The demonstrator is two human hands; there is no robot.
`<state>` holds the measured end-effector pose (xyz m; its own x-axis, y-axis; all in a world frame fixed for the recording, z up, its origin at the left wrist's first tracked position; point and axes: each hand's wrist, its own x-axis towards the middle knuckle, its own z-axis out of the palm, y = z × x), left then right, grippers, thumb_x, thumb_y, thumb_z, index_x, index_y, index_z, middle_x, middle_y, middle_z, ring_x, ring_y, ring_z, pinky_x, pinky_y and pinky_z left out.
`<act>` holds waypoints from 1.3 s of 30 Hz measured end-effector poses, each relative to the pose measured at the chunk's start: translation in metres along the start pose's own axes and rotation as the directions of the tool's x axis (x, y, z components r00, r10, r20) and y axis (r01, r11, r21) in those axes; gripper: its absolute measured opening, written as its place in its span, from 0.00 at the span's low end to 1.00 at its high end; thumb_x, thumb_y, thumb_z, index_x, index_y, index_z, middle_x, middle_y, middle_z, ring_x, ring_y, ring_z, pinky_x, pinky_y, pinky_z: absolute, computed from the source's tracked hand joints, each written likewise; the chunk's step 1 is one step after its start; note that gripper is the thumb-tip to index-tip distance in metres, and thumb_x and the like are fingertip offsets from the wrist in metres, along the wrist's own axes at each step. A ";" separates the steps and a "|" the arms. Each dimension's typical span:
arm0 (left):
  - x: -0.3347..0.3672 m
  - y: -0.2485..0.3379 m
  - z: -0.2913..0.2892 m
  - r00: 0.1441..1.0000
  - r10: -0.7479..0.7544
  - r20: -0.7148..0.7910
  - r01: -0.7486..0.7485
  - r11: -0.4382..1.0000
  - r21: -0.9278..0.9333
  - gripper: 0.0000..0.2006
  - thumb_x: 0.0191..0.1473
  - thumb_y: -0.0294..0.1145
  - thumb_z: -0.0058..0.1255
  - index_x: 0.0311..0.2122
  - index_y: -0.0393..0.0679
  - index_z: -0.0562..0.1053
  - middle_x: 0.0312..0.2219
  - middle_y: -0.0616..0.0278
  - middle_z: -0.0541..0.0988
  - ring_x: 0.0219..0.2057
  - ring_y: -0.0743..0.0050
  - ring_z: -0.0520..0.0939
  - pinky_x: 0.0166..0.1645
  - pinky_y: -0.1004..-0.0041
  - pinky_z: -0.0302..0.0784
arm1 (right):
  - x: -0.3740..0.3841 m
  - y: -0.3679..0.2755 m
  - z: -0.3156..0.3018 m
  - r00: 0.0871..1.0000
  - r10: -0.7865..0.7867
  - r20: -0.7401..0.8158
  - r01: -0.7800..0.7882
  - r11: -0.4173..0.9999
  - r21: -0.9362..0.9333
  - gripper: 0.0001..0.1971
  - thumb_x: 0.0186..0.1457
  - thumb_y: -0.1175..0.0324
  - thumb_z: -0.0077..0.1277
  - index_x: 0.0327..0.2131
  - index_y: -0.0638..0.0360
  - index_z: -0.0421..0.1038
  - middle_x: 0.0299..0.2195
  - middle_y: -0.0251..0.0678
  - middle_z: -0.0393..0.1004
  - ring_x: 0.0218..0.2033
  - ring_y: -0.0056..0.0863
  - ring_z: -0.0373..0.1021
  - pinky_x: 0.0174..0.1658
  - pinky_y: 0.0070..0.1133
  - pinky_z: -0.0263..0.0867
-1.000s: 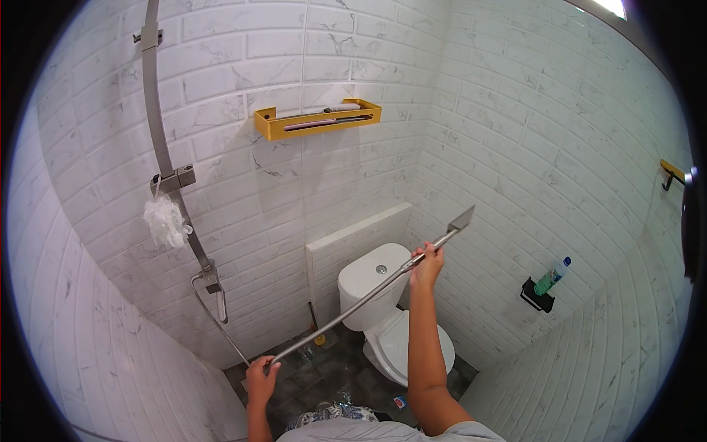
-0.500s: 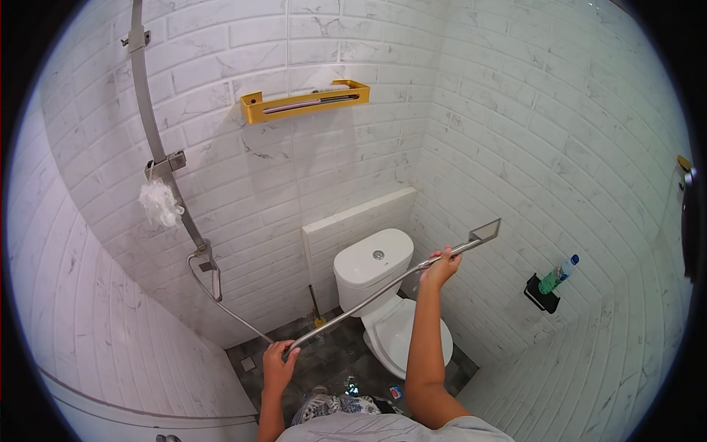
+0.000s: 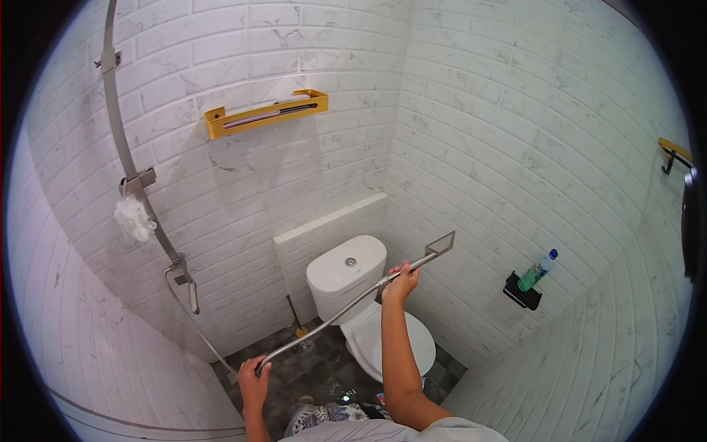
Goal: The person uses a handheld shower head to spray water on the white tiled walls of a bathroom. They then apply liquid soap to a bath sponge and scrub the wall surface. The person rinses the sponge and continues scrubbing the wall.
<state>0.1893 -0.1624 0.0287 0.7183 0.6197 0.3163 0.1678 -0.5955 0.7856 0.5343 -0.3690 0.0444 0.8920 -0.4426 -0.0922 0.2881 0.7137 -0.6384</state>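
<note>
My right hand (image 3: 400, 284) is wrapped around the handle of a metal shower head (image 3: 442, 242) with a flat square face. It holds this in front of the white toilet (image 3: 344, 274), whose lid is down. From the handle a silvery shower hose (image 3: 317, 331) bows down to the left. My left hand (image 3: 254, 379) grips the hose low down, fingers curled over it. Beyond that hand the hose runs up to the shower mixer (image 3: 182, 280) on the left part of the back wall. No water stream can be made out.
A yellow shelf (image 3: 266, 116) hangs on the back wall. A white bath puff (image 3: 135, 219) dangles from the shower rail (image 3: 121, 132). On the right wall, a black holder (image 3: 521, 292) carries a green bottle (image 3: 537, 271). A toilet brush (image 3: 297, 321) stands beside the toilet. The dark floor glistens.
The view has swung slightly to the right, so the walls and toilet shift left in the picture. Both hands keep their hold on the shower head and hose.
</note>
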 end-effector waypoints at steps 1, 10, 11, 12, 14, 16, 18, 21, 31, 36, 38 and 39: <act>0.004 0.006 0.006 0.999 0.039 0.020 -0.038 0.999 -0.022 0.10 0.44 0.32 0.56 0.32 0.39 0.75 0.24 0.55 0.74 0.28 0.58 0.73 0.36 0.67 0.66 | 0.011 -0.013 0.000 0.999 -0.047 0.016 0.047 0.999 0.007 0.10 0.57 0.75 0.37 0.44 0.59 0.58 0.34 0.32 0.64 0.22 0.18 0.62 0.24 0.18 0.63; 0.023 0.059 0.046 0.955 0.249 0.158 -0.225 0.962 -0.153 0.10 0.44 0.33 0.56 0.34 0.42 0.76 0.26 0.58 0.76 0.29 0.58 0.73 0.36 0.67 0.66 | 0.049 -0.127 -0.013 0.916 -0.391 -0.084 0.391 0.920 -0.024 0.07 0.57 0.71 0.39 0.40 0.59 0.59 0.34 0.35 0.65 0.23 0.19 0.62 0.24 0.18 0.61; 0.024 0.059 0.047 0.954 0.251 0.166 -0.226 0.961 -0.160 0.10 0.44 0.33 0.56 0.34 0.42 0.76 0.27 0.58 0.76 0.29 0.58 0.73 0.37 0.67 0.66 | 0.042 -0.135 -0.018 0.931 -0.348 -0.107 0.338 0.936 -0.101 0.08 0.57 0.70 0.39 0.40 0.58 0.59 0.34 0.36 0.66 0.23 0.20 0.63 0.23 0.19 0.60; 0.024 0.057 0.048 0.954 0.252 0.164 -0.225 0.960 -0.163 0.11 0.44 0.34 0.56 0.34 0.42 0.76 0.27 0.58 0.76 0.30 0.58 0.73 0.37 0.67 0.66 | 0.040 -0.137 -0.023 0.923 -0.344 -0.175 0.335 0.939 -0.079 0.09 0.56 0.70 0.40 0.40 0.59 0.60 0.33 0.37 0.66 0.23 0.20 0.62 0.23 0.20 0.60; 0.023 0.052 0.052 0.945 0.277 0.176 -0.259 0.959 -0.117 0.11 0.45 0.35 0.55 0.35 0.43 0.76 0.27 0.58 0.77 0.30 0.58 0.73 0.36 0.66 0.66 | 0.048 -0.136 -0.048 0.904 -0.342 -0.257 0.336 0.939 -0.070 0.10 0.55 0.70 0.40 0.41 0.61 0.60 0.33 0.37 0.66 0.23 0.22 0.62 0.24 0.21 0.61; 0.023 0.043 0.055 0.946 0.266 0.184 -0.252 0.963 -0.098 0.11 0.46 0.35 0.55 0.35 0.43 0.76 0.27 0.58 0.76 0.29 0.58 0.73 0.35 0.66 0.66 | 0.052 -0.122 -0.073 0.913 -0.304 -0.272 0.289 0.953 -0.093 0.11 0.55 0.71 0.40 0.41 0.63 0.60 0.31 0.37 0.65 0.23 0.23 0.62 0.24 0.21 0.61; 0.020 0.030 0.046 0.964 0.216 0.155 -0.203 0.975 -0.095 0.11 0.46 0.35 0.55 0.34 0.42 0.76 0.26 0.57 0.76 0.29 0.58 0.73 0.34 0.66 0.67 | 0.053 -0.096 -0.094 0.953 -0.208 -0.221 0.191 0.977 -0.095 0.10 0.55 0.72 0.39 0.40 0.64 0.60 0.30 0.35 0.64 0.23 0.23 0.61 0.25 0.21 0.62; 0.012 0.011 0.023 0.990 0.107 0.094 -0.102 0.993 -0.052 0.12 0.46 0.36 0.55 0.34 0.41 0.76 0.26 0.57 0.76 0.29 0.57 0.74 0.35 0.66 0.68 | 0.034 -0.043 -0.094 0.995 -0.017 -0.096 0.004 0.992 -0.125 0.08 0.56 0.73 0.39 0.40 0.63 0.60 0.29 0.33 0.63 0.23 0.22 0.61 0.24 0.20 0.62; -0.033 -0.067 -0.075 0.905 -0.236 -0.355 0.245 0.969 -0.020 0.12 0.45 0.36 0.56 0.35 0.41 0.76 0.28 0.57 0.78 0.32 0.59 0.76 0.38 0.68 0.69 | -0.137 0.082 0.041 0.697 0.547 0.464 -0.394 0.833 -0.389 0.11 0.58 0.75 0.37 0.45 0.61 0.61 0.33 0.32 0.64 0.23 0.18 0.62 0.23 0.17 0.62; -0.053 -0.081 -0.118 0.844 -0.231 -0.484 0.268 0.963 0.008 0.12 0.45 0.36 0.57 0.35 0.42 0.76 0.29 0.57 0.78 0.31 0.60 0.76 0.38 0.69 0.70 | -0.214 0.135 0.085 0.443 0.629 0.639 -0.423 0.775 -0.470 0.16 0.58 0.75 0.39 0.50 0.60 0.59 0.34 0.31 0.65 0.23 0.18 0.62 0.25 0.17 0.62; -0.060 -0.093 -0.133 0.845 -0.250 -0.472 0.281 0.960 -0.005 0.13 0.45 0.36 0.57 0.36 0.42 0.76 0.30 0.56 0.78 0.32 0.60 0.77 0.38 0.69 0.70 | -0.251 0.147 0.102 0.342 0.627 0.700 -0.434 0.766 -0.474 0.18 0.58 0.74 0.40 0.52 0.60 0.57 0.34 0.30 0.65 0.24 0.18 0.61 0.25 0.16 0.61; -0.065 -0.098 -0.140 0.849 -0.260 -0.461 0.286 0.958 -0.014 0.13 0.45 0.36 0.57 0.36 0.42 0.76 0.30 0.56 0.78 0.32 0.60 0.77 0.38 0.69 0.70 | -0.269 0.151 0.111 0.295 0.626 0.722 -0.438 0.760 -0.480 0.19 0.58 0.74 0.41 0.53 0.60 0.57 0.34 0.30 0.64 0.24 0.18 0.61 0.26 0.16 0.61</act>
<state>0.0318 -0.0725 0.0062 0.2546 0.9162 0.3095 0.3567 -0.3865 0.8505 0.3761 -0.0817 0.0574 0.6952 0.7080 0.1244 -0.3387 0.4753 -0.8120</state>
